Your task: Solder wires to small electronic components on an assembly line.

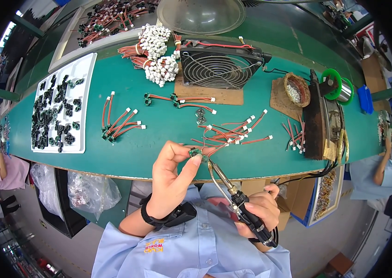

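Iron (241, 200) beside board (195, 152)
From here I see my left hand (172, 178) pinch the board, my right hand's (261, 211) fingers clamped around the iron.

Left hand (172, 173) pinches a small green circuit board (195, 151) between thumb and fingers. Right hand (261, 211) grips a black-handled soldering iron (240, 200), tip just beside the board; contact cannot be confirmed. Beyond and right of the left hand: loose reddish wire leads (228, 134) with white connectors. Farther beyond: a black fan (216, 69). Well left of the left hand: a white tray (88, 78) bearing black parts (43, 116).
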Motion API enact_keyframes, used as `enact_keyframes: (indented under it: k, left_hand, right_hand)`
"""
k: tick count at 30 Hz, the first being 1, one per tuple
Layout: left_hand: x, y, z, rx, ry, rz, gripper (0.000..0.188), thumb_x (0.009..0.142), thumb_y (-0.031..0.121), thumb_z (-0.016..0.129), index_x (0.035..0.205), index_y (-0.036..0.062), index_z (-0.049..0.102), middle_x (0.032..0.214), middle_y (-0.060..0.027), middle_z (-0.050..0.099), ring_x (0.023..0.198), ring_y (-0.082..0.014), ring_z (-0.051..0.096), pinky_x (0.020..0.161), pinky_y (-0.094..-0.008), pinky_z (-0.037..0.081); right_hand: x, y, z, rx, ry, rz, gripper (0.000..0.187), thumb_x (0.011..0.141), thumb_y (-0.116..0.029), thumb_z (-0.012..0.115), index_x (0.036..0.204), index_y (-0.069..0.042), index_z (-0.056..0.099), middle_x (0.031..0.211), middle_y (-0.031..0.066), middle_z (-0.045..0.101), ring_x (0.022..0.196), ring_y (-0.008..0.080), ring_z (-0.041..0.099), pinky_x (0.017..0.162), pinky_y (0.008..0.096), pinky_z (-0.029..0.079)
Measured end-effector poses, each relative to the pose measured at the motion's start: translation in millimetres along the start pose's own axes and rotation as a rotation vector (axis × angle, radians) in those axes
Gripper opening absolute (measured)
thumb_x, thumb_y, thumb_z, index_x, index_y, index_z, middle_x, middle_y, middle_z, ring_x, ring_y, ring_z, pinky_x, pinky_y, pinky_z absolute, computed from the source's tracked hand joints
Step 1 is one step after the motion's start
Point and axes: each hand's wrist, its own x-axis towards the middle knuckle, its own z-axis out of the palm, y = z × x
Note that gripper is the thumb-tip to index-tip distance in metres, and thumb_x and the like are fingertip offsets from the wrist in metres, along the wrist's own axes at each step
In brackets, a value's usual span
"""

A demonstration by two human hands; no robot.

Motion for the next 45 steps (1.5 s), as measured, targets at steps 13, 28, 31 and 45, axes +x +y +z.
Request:
enact_keyframes:
  k: [13, 28, 31, 45]
  left_hand:
    - [-1.7, 0.1, 0.3, 0.009, -0.012, -0.013, 0.009, 0.089, 0.001, 0.048, 0.092, 0.0054, 0.04, 0.102, -0.0204, 0.062, 0.099, -0.0225, 0.059, 0.088, -0.0317, 0.042]
    - [0.8, 8.5, 3.6, -0.028, 0.008, 0.006, 0.009, 0.088, 0.001, 0.048, 0.089, 0.0058, 0.04, 0.098, -0.0183, 0.062, 0.098, -0.0217, 0.059, 0.086, -0.0299, 0.041]
    - [1.2, 10.4, 4.4, -0.013, 0.01, 0.005, 0.01, 0.088, 0.002, 0.049, 0.087, 0.0059, 0.04, 0.097, -0.0175, 0.062, 0.098, -0.0214, 0.059, 0.086, -0.0293, 0.04]
    - [2.6, 10.5, -3.8, 0.316, -0.077, 0.136, 0.012, 0.087, 0.006, 0.052, 0.088, 0.0057, 0.04, 0.097, -0.019, 0.064, 0.097, -0.0202, 0.06, 0.1, -0.0359, 0.026]
  right_hand:
    - [-0.7, 0.2, -1.7, 0.001, -0.006, -0.002, 0.041, 0.058, -0.021, 0.078, 0.094, -0.01, 0.062, 0.072, 0.0028, 0.062, 0.068, 0.0172, 0.058, 0.083, 0.0389, 0.033]
    - [-1.1, -0.9, -4.1, 0.043, -0.04, 0.0, 0.043, 0.06, -0.02, 0.079, 0.098, -0.011, 0.061, 0.077, 0.002, 0.063, 0.072, 0.0174, 0.061, 0.083, 0.0388, 0.033]
    - [-1.4, -1.3, -4.6, 0.045, -0.051, 0.004, 0.043, 0.06, -0.02, 0.079, 0.098, -0.011, 0.06, 0.078, 0.0015, 0.063, 0.072, 0.0174, 0.061, 0.083, 0.0389, 0.033]
    - [-1.0, -2.3, -7.9, 0.034, -0.015, -0.012, 0.042, 0.06, -0.021, 0.078, 0.097, -0.012, 0.061, 0.076, 0.0008, 0.063, 0.069, 0.0159, 0.061, 0.083, 0.0379, 0.033]
